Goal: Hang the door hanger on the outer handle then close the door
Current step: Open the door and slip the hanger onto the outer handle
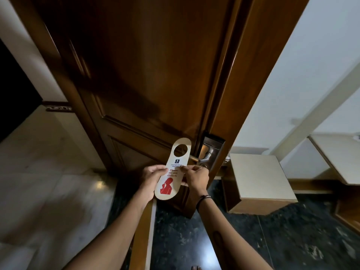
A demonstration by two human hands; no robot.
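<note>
Hanger (172, 170) sits just left of the door handle (196, 158), not yet on it, left hand (151, 177) and right hand (195, 177) both clamped on its middle. Best to tilt its hole over the handle's tip and slide on.

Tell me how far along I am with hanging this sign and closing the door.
Nothing is finished yet. Both the left hand and right hand hold the door hanger, its hole near but not over the handle. Left: slip it on, then shut the door, which stands open.
</note>
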